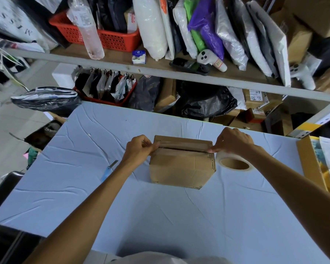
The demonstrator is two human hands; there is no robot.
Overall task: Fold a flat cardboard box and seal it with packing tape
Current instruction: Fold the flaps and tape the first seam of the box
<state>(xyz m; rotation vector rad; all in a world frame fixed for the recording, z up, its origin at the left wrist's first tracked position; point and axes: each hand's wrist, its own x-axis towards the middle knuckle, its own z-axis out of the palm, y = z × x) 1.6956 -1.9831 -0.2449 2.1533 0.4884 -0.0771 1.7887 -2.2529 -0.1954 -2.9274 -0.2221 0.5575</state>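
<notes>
A table (pixel 160 216) covered with a creased pale blue cloth carries a small cardboard box (pixel 181 168) near its middle. A roll of packing tape (pixel 234 164) lies flat just beside the box on the right. A blue utility knife (pixel 108 171) lies well apart on the left.

Up on the grey metal shelf (pixel 122 68): red perforated plastic basket (pixel 114 40) with a clear plastic bottle (pixel 88 29) leaning across its front, small blue-and-white tissue pack (pixel 139 57) near the edge, white handheld controller (pixel 211 59) just beside a flat black device (pixel 189 65). Below: second red basket (pixel 103 101) packed with upright pouches, crumpled black plastic bag (pixel 206 101) to its right. On the wrinkled pale blue tablecloth (pixel 160 216), blue-handled utility knife (pixel 109 169) at the left; open brown carton (pixel 311 164) at the far right.
</notes>
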